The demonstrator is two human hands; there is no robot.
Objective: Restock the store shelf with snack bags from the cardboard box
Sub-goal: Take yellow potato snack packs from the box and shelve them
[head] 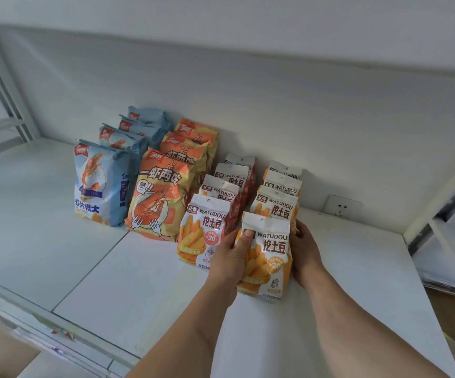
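Note:
An orange-and-white WATUDOU snack bag (271, 257) stands upright on the white shelf (139, 282), at the front of the right-hand row. My left hand (231, 259) grips its left side, thumb across the front near the top. My right hand (304, 249) holds its right edge, fingers curled behind the bag. Behind it stand three more bags of the same kind (278, 205). To the left runs a row of red-trimmed WATUDOU bags (204, 230).
Further left stand a row of orange shrimp-snack bags (161, 197) and a row of blue shrimp-chip bags (98, 181). A wall socket (341, 207) sits on the back panel at right. A cardboard corner (0, 353) shows at bottom left, below the shelf edge.

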